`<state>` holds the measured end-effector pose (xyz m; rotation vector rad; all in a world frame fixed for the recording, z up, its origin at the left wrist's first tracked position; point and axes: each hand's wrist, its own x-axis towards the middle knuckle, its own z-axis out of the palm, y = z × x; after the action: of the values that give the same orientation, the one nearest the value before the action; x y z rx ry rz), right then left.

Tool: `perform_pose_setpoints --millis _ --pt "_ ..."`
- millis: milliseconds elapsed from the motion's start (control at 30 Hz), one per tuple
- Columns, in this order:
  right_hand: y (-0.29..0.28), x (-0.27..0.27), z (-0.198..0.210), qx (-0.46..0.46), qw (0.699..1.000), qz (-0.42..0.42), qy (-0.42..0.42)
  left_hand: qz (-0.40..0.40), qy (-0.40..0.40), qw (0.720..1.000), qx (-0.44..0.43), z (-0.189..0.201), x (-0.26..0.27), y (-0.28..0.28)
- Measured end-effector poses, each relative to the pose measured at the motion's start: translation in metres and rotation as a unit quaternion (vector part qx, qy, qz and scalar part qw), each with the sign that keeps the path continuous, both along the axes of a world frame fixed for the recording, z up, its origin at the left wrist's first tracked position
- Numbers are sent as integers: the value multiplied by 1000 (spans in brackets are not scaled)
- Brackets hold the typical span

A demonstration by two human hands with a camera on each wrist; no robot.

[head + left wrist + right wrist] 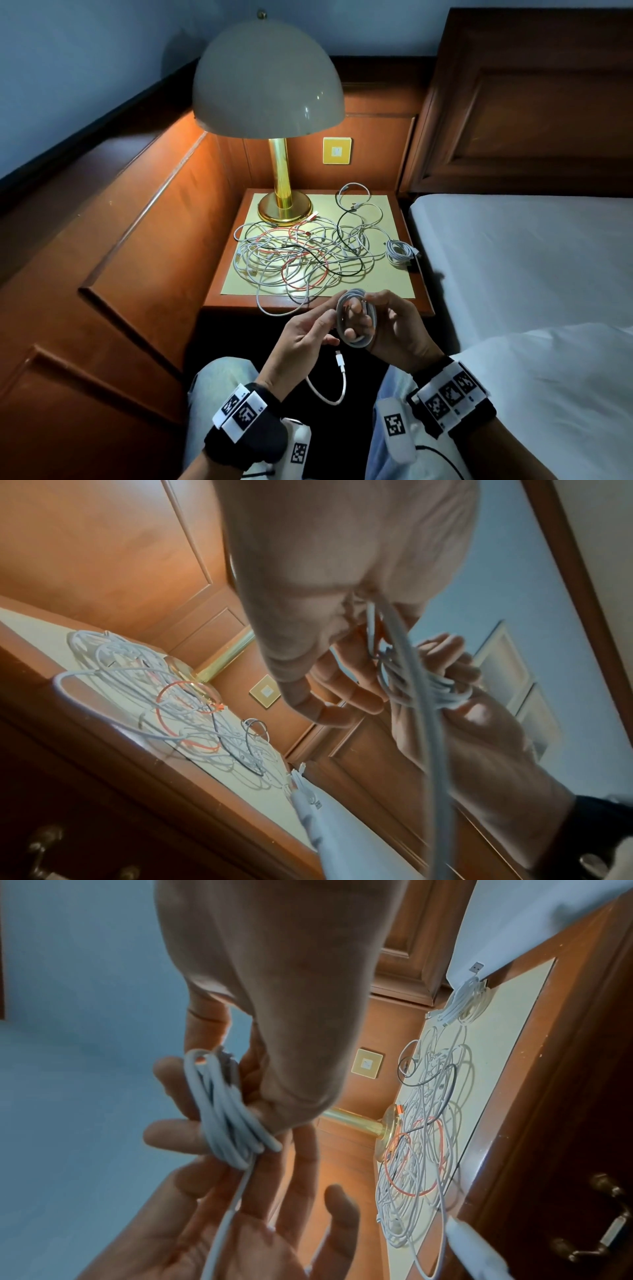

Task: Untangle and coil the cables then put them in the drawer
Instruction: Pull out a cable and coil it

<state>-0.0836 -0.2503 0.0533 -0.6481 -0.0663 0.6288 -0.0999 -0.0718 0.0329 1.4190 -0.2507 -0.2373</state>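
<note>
Now, step: right hand [390, 329] grip holds white coil [356, 318]; left hand [301, 339] grip narrow, feeding tail.
Next: wrap tail (plug [339, 359] dangling at 6 o'clock).

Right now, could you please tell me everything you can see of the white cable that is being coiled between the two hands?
The white, smooth-sheathed cable coil is wound into several oval loops, held upright in front of the wooden nightstand. The right hand holds it, fingers through the loops. One free tail runs from the coil through the left hand, then hangs in a curve below, ending in a small white plug. It hangs clear of the tangled cable pile.
</note>
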Motion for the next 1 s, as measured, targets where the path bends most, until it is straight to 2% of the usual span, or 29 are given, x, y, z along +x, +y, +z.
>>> perform_pose_setpoints --millis 133,267,333,500,600,667,700,767,933,1000 --pt "1 2 2 16 1000 -15 6 18 -42 998 41 -2 3 0" --pt "4 1 1 -1 1000 -16 20 61 -44 997 27 -8 4 -3" --pt "6 -1 0 -15 999 -36 34 81 -34 996 18 -9 5 -4" --pt "21 -4 5 -39 993 -103 37 116 -37 991 59 -10 5 -6" --pt "20 -3 0 -110 982 -155 -2 138 -37 987 69 -7 7 -5" --pt "11 0 -5 -154 970 -189 5 144 -60 983 98 -5 7 -3" --pt "9 0 -7 -160 970 -184 -3 145 -61 982 106 -3 7 -2" --pt "9 -3 -11 -193 966 -163 -50 149 -34 984 89 -2 8 0" --pt "8 -5 -22 -295 917 -240 -124 130 34 990 29 -2 7 -1" --pt "8 -6 -24 -278 923 -234 -124 122 64 990 7 -1 6 -1"
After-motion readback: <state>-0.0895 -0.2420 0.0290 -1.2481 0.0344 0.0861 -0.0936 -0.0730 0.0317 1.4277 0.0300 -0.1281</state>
